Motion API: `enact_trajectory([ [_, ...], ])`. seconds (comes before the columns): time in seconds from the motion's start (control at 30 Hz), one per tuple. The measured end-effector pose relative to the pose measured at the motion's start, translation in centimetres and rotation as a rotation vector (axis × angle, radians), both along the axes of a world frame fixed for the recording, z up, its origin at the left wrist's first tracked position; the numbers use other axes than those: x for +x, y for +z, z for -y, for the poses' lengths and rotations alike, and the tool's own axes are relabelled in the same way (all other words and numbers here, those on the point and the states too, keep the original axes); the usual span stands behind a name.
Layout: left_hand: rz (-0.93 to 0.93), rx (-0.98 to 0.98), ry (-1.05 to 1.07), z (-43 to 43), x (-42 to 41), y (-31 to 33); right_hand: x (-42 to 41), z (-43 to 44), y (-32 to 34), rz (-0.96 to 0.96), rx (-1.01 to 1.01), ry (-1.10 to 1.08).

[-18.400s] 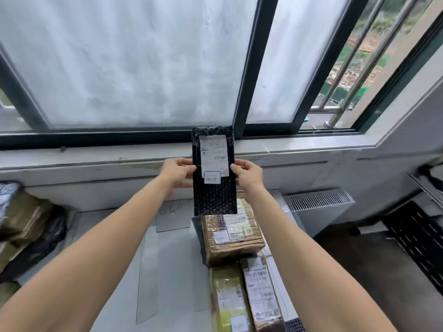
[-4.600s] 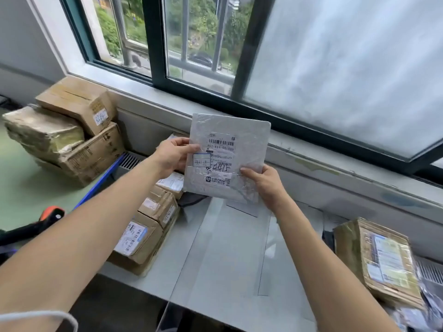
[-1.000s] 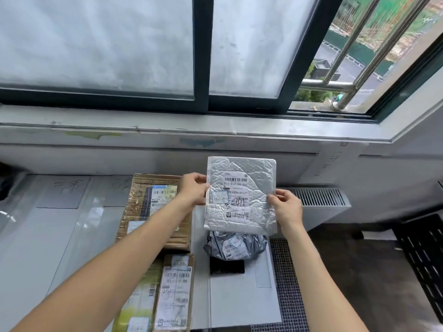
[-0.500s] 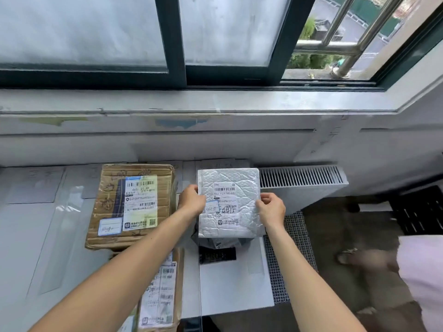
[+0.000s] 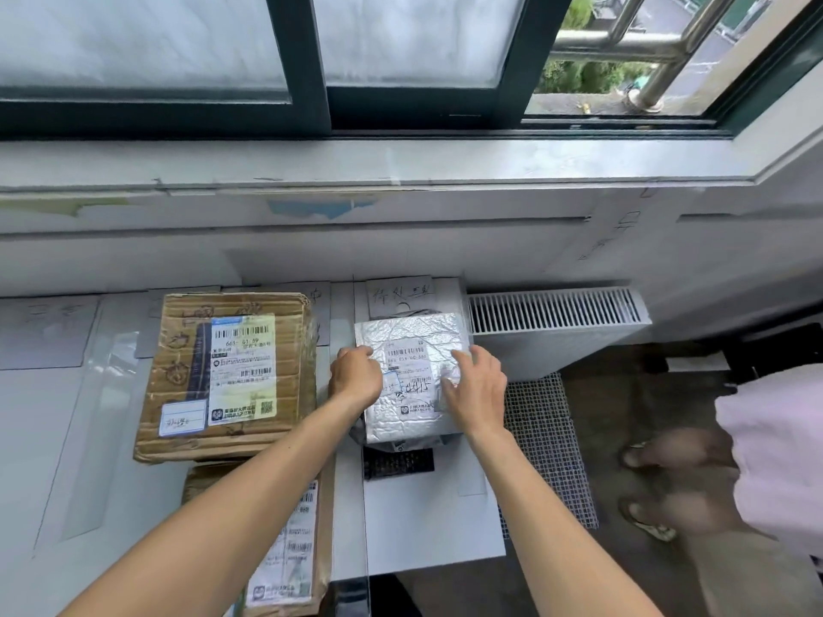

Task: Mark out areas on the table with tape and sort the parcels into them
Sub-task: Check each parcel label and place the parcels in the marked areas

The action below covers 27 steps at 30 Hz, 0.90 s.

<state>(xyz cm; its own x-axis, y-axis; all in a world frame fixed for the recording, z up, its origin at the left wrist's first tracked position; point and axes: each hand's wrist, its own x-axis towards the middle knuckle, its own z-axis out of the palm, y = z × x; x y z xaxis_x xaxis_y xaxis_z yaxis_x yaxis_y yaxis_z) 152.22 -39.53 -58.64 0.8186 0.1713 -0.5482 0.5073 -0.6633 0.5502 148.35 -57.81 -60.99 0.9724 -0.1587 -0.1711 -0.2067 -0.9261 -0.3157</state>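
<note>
Looks like a makeshift parcel-sorting station in an ordinary room. White table (image 5: 427, 527) pushed under a dark-framed sliding window (image 5: 307, 60), taped zones with handwritten paper labels (image 5: 401, 297) at its far edge, labelled cardboard parcels (image 5: 227, 376) on it, radiator (image 5: 556, 325) just right of table.

Bright, even daylight from the window (image 5: 401, 60); frosted panes diffuse it, shadows soft. Mild glare on the table (image 5: 53, 438) tape strips. Wide-angle bend at the edges. Motion blur on the feet (image 5: 659, 483) at right; centre sharp.
</note>
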Motion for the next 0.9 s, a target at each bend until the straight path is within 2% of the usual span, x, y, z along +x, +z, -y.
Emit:
enact_trajectory([
  [0.07, 0.072, 0.074, -0.139, 0.2, -0.5, -0.2, -0.2, -0.5, -0.3, -0.016, -0.019, 0.111],
  [0.17, 0.056, 0.25, -0.44, 0.2, -1.4, -0.4, -0.5, -1.4, -0.7, -0.078, 0.005, 0.234],
  [0.23, 0.029, 0.293, -0.544, 0.0, -1.9, -0.7, -0.6, -1.8, -0.9, -0.123, 0.032, 0.262],
  [0.43, 0.023, 0.343, -0.606, -0.4, -2.2, -0.8, -0.7, -2.1, -0.7, -0.147, 0.046, 0.259],
  [0.7, 0.053, 0.331, -0.579, -0.2, -2.3, -1.1, -0.7, -2.3, -0.3, -0.139, 0.055, 0.253],
  [0.9, 0.148, 0.234, -0.525, -0.2, 0.7, 0.6, 0.7, -2.8, 1.9, -0.015, 0.166, 0.179],
])
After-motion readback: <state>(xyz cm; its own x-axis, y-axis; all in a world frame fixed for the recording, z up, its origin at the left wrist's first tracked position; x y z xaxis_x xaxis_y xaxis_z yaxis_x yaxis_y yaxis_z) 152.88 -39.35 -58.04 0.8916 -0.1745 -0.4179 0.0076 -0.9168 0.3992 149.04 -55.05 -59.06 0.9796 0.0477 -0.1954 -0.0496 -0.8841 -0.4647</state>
